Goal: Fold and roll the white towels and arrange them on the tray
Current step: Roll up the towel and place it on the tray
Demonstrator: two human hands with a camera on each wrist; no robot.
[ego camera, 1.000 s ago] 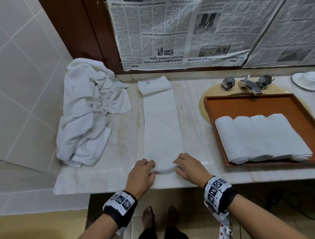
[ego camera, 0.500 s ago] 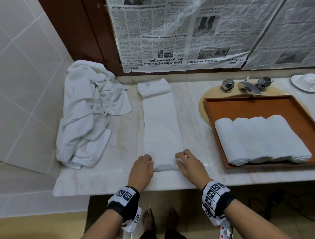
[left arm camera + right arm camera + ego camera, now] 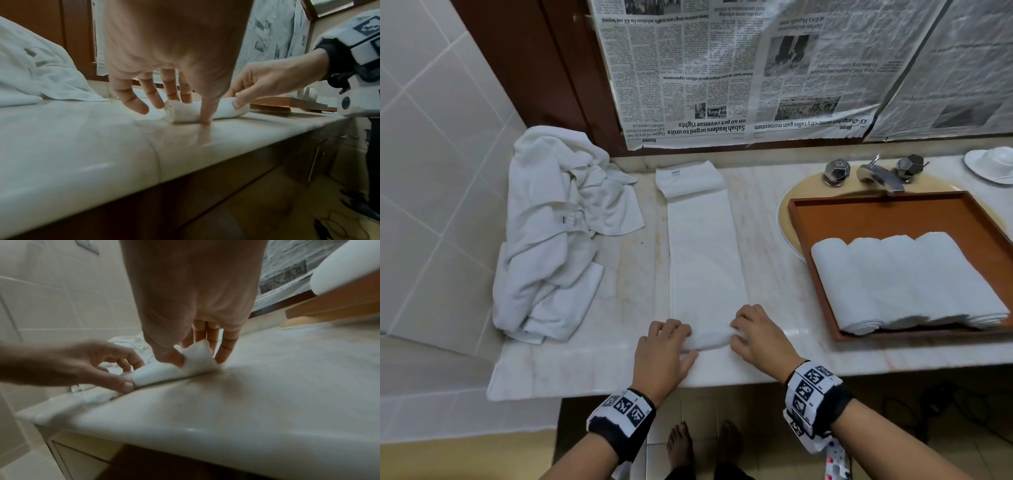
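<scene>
So I've got both hands on the near end of the folded towel strip [image 3: 705,253] right now. It's laid out long on the marble counter [image 3: 599,363], running straight away from my fingers toward the back wall, and the end nearest me is curled up into a small roll [image 3: 710,339]. My left hand [image 3: 664,353] has its fingers [image 3: 170,91] curved over the left end of that roll with the thumb planted behind it; my right hand [image 3: 760,337] is pinching the right end, thumb [image 3: 168,355] in front, fingers behind. So both are grasping the roll, not loose.

Off past my right fingers there's the wooden tray [image 3: 893,209] with four rolled towels [image 3: 907,281] lined up touching side by side. Past my left fingers, a crumpled heap of white towels [image 3: 551,233] sits against the tiled wall. Newspaper [image 3: 722,68] is taped up behind the counter, faucet [image 3: 876,174] just behind the tray.
</scene>
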